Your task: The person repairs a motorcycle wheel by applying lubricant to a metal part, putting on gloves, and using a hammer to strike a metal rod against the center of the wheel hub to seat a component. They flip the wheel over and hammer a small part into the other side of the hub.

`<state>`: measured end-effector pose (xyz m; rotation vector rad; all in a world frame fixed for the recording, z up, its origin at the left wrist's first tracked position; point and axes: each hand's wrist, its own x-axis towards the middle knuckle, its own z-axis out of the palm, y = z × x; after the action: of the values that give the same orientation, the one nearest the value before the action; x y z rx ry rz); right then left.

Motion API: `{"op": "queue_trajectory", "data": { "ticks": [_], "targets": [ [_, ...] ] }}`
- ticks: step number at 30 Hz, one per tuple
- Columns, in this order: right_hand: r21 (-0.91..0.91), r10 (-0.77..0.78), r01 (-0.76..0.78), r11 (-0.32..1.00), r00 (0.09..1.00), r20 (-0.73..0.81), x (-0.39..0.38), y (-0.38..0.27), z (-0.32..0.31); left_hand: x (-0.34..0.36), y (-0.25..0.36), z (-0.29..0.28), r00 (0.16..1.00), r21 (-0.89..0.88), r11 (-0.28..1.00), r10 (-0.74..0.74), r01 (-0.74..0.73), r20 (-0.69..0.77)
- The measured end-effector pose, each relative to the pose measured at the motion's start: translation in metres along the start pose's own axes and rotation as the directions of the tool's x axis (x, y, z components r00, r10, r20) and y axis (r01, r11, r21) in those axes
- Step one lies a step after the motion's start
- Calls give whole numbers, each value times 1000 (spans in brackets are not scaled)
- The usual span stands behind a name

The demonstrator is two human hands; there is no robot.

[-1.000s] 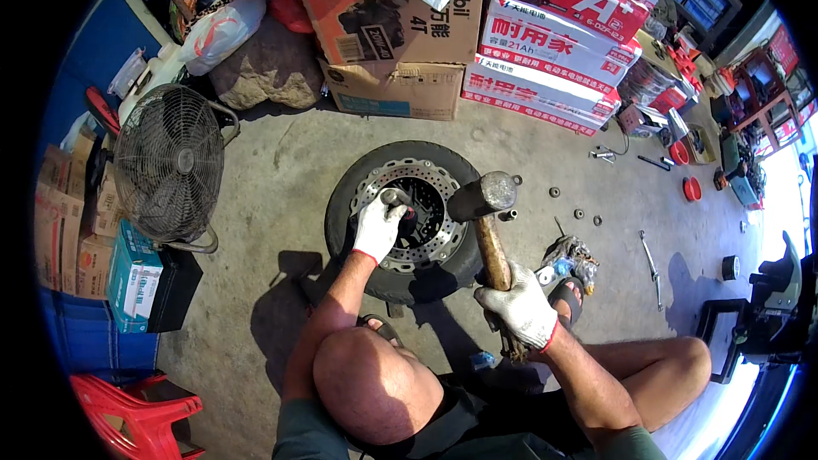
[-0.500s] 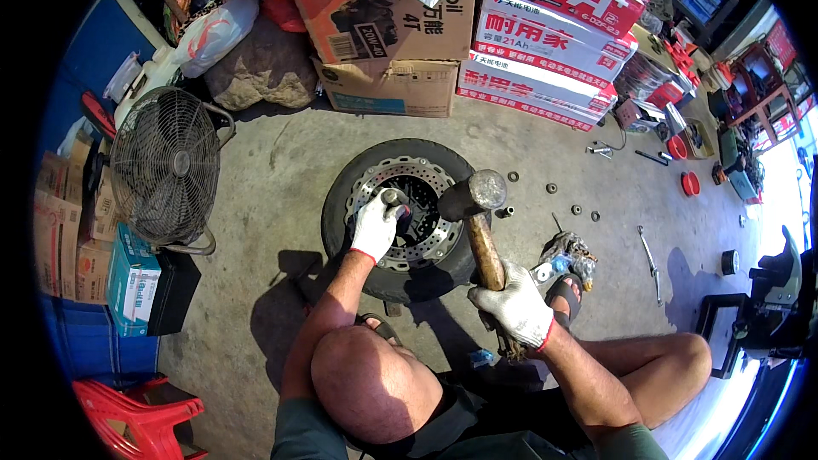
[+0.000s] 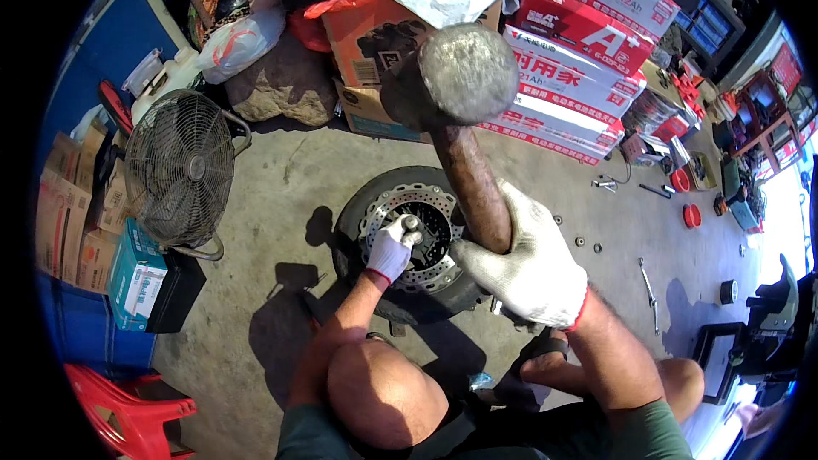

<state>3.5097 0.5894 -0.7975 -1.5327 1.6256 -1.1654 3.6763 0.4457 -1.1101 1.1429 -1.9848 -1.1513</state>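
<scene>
My right hand (image 3: 528,268), in a white glove, grips the wooden handle of a large hammer (image 3: 469,77), whose metal head is raised close to the camera above the wheel. My gloved left hand (image 3: 390,251) is closed round a short round metal piece (image 3: 410,223) held upright at the hub of a motorcycle wheel (image 3: 362,200), which lies flat on the floor with its perforated brake disc facing up. The hammer and my right hand hide part of the wheel's right side.
A metal fan (image 3: 175,170) stands at the left near a red stool (image 3: 128,409). Stacked boxes (image 3: 575,85) line the back. Loose rings (image 3: 581,241), a long wrench (image 3: 649,294) and red round containers (image 3: 691,215) lie on the floor to the right.
My right hand has lifted the hammer up toward the camera, away from the hub. My left hand still holds the metal piece at the hub.
</scene>
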Motion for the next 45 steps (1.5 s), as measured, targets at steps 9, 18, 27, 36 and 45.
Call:
{"op": "queue_trajectory", "data": {
  "ticks": [9,18,27,36,45],
  "targets": [
    [101,468,-506,857,845,259,-44,93,41,8,39,-1,1000,370,929,16,-25,26],
    [288,642,-659,695,749,163,-76,85,16,10,45,-8,994,-24,998,54,-56,-97],
    [418,667,-662,623,728,159,-90,109,22,13,41,1,999,48,999,25,-23,-46],
    [440,669,-654,615,729,148,-96,122,20,16,52,3,999,84,996,-26,29,-35],
    [348,650,-649,677,748,130,-96,125,17,19,51,7,999,50,999,-17,19,-30]
  ]
}}
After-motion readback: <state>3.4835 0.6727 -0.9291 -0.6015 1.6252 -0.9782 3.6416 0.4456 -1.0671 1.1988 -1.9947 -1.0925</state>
